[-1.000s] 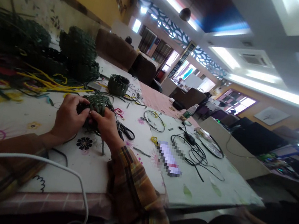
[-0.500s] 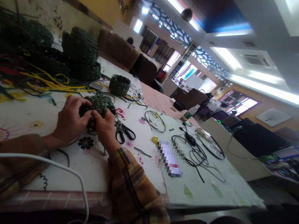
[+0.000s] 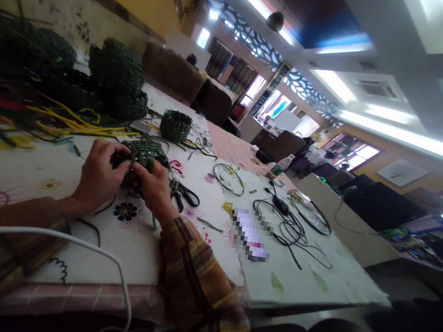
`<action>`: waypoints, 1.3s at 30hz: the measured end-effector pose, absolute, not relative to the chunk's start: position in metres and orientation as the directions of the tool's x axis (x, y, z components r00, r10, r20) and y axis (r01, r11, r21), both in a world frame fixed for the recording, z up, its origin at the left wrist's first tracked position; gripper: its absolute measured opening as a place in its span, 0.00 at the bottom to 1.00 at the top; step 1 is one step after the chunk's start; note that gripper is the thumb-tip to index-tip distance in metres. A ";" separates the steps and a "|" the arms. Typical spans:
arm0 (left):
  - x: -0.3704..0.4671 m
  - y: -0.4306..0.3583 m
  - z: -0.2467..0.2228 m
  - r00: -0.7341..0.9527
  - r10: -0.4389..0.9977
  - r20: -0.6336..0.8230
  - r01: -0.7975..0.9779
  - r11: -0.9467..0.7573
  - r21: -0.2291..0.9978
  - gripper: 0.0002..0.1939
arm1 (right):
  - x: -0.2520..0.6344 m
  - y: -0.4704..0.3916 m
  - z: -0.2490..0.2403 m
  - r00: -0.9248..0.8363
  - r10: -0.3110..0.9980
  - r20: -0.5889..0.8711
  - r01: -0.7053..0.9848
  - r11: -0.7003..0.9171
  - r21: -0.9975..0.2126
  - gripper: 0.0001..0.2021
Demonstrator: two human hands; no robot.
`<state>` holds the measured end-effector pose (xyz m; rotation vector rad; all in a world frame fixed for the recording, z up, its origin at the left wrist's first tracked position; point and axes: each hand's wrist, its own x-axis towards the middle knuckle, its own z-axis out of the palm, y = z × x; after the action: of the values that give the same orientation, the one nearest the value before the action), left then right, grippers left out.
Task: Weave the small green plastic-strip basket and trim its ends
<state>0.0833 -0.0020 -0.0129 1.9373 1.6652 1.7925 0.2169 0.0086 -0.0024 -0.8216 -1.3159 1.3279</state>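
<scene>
A small dark green woven basket (image 3: 148, 151) lies tilted on the table between my hands. My left hand (image 3: 100, 175) is closed on its left edge, thumb and fingers pinching near the dark opening. On the near side, my right hand (image 3: 154, 184) grips the weave with its thumb close to the left one. Fingertips of both hands are partly hidden by the basket. Black-handled scissors (image 3: 186, 196) lie just right of my right hand, their blades partly covered. A short green strip (image 3: 154, 221) hangs below my right hand.
Several larger green woven baskets (image 3: 115, 74) crowd the back left, near yellow strips (image 3: 67, 120). A small round basket (image 3: 176, 126) stands behind my hands. To the right lie a phone-like blurred rectangle (image 3: 250, 236), coiled black cable (image 3: 286, 222) and a bottle (image 3: 281, 166). A white cord (image 3: 105, 252) crosses in front.
My hands stay on the basket, with small finger movements. The left hand opens slightly wider around the basket's dark opening. The whole view has shifted a little.
</scene>
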 end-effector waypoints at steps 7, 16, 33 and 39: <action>0.086 -0.006 -0.013 -0.240 0.667 0.705 0.652 -0.427 0.626 0.09 | 0.211 0.008 -0.012 -0.097 0.970 0.223 -0.130 0.210 -0.969 0.16; 0.090 -0.010 -0.014 -0.227 0.694 0.683 0.649 -0.415 0.638 0.09 | 0.214 0.003 -0.001 -0.089 0.959 0.270 -0.119 0.259 -0.959 0.18; 0.085 0.001 -0.012 -0.235 0.747 0.622 0.605 -0.388 0.695 0.10 | 0.228 0.005 0.015 -0.234 0.967 0.096 -0.337 0.012 -0.942 0.15; 0.083 0.002 -0.014 -0.256 0.759 0.599 0.523 -0.412 0.746 0.12 | 0.229 0.006 0.015 -0.260 0.962 0.079 -0.378 -0.027 -0.925 0.17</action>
<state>0.0829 0.0024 -0.0137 1.7774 1.5741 1.7339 0.2291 0.0057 0.0146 -0.7540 -1.1128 1.5428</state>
